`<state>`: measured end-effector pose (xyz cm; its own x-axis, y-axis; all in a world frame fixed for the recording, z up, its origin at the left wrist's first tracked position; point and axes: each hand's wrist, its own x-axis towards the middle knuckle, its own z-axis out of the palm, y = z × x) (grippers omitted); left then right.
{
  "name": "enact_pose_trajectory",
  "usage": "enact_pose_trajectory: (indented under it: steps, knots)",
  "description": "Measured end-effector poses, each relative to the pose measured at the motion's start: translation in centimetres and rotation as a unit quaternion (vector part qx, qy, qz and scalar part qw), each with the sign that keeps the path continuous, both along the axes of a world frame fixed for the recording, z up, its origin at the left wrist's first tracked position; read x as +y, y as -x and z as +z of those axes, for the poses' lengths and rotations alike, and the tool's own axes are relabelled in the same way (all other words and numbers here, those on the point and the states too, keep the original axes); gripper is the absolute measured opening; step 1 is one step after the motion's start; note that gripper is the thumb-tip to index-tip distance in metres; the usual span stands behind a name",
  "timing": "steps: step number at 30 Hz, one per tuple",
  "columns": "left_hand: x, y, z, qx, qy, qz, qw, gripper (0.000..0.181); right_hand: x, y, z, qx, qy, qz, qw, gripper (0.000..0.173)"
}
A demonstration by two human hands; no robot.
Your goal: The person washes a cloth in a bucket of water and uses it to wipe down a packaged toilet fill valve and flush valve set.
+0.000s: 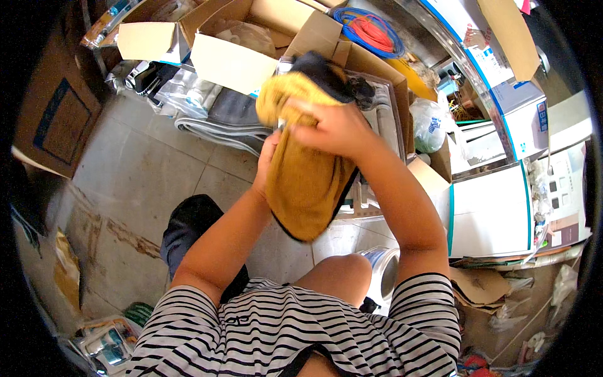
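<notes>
In front of me hangs a mustard-yellow cloth piece [308,193] with black edging and a dark upper part; its exact kind cannot be told. My left hand [269,160] grips its left side, with most of the fingers hidden behind the fabric. From above and to the right, my right hand [335,127] pinches the cloth at its narrow middle, slightly blurred. A small whitish bit shows between the two hands. Above them the cloth folds over in a yellow bunch. Behind it stands an open cardboard box [400,101] with grey pipe-like parts inside.
Another open cardboard box [235,61] stands at the back, near blue and red cable coils [372,35]. Plastic-bagged parts [188,94] lie on the tiled floor [141,155]. White cartons [490,217] line the right side. A white bucket [388,273] sits by my knee.
</notes>
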<state>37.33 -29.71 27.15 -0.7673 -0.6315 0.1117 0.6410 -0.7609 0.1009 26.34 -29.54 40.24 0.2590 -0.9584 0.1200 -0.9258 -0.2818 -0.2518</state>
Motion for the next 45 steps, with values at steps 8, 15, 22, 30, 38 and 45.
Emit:
enact_pose_trajectory:
  steps: [8, 15, 22, 30, 38, 45]
  knots:
    - [-0.9, -0.1, -0.5, 0.012, 0.078, 0.051, 0.996, 0.049, 6.6, -0.4, -2.3, 0.015, 0.03, 0.209, 0.977, 0.035]
    - [-3.0, 2.2, -5.5, 0.197, 0.029, -0.126, 0.972, 0.049, 5.7, -1.2, 0.3, 0.093, -0.04, 0.253, 0.962, 0.025]
    - [-1.5, 1.1, -2.7, -0.135, 0.159, 0.04, 0.977, 0.058, 0.5, 4.2, 0.1, -0.066, 0.177, -0.045, 0.981, 0.05]
    - [0.3, -1.2, -0.3, -0.024, 0.087, -0.026, 0.996, 0.058, 12.4, -2.9, -4.6, 0.038, 0.085, -0.005, 0.996, 0.069]
    - [-0.1, -1.3, 1.4, -0.028, 0.154, -0.018, 0.987, 0.061, 5.4, 0.7, -1.5, -0.088, 0.138, -0.084, 0.983, 0.078]
    - [0.5, -1.0, 1.3, -0.184, 0.133, 0.037, 0.973, 0.055, 3.8, 2.8, -4.1, -0.099, 0.195, -0.116, 0.969, 0.055]
